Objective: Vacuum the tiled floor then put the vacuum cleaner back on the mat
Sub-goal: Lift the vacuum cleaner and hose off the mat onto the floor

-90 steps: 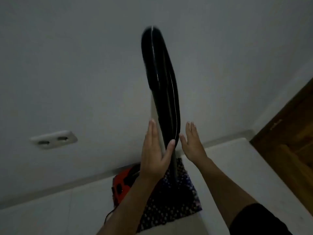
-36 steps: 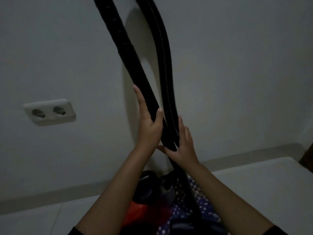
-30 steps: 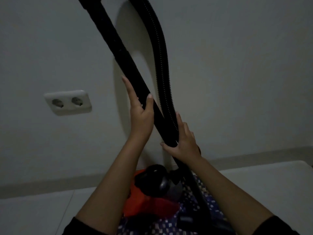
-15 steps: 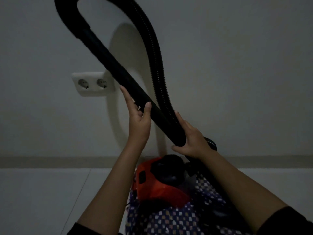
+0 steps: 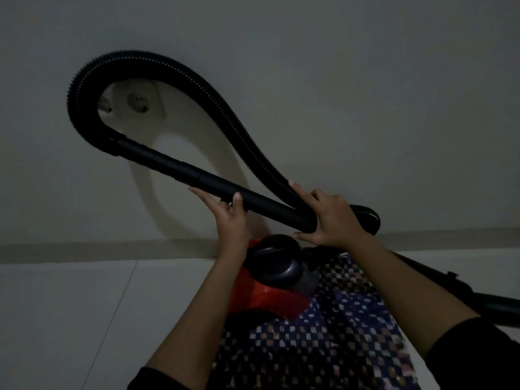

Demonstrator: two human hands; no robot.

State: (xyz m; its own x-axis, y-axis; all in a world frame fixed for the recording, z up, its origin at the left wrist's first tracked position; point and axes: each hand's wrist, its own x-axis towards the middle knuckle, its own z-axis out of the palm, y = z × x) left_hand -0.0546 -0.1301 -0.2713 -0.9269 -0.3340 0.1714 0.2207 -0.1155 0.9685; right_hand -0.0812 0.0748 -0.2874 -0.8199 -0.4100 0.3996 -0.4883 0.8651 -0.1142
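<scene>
Wand [image 5: 219, 187] looks stiff and light, its ribbed hose [image 5: 197, 80] springy — best held as now, left hand [image 5: 230, 220] and right hand [image 5: 332, 218] apart, both clasped round it, over the mat's [image 5: 323, 347] far edge.

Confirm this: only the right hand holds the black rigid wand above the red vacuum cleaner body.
Wrong: the head view shows the left hand holding the black rigid wand too, with the right hand, above the red vacuum cleaner body.
</scene>
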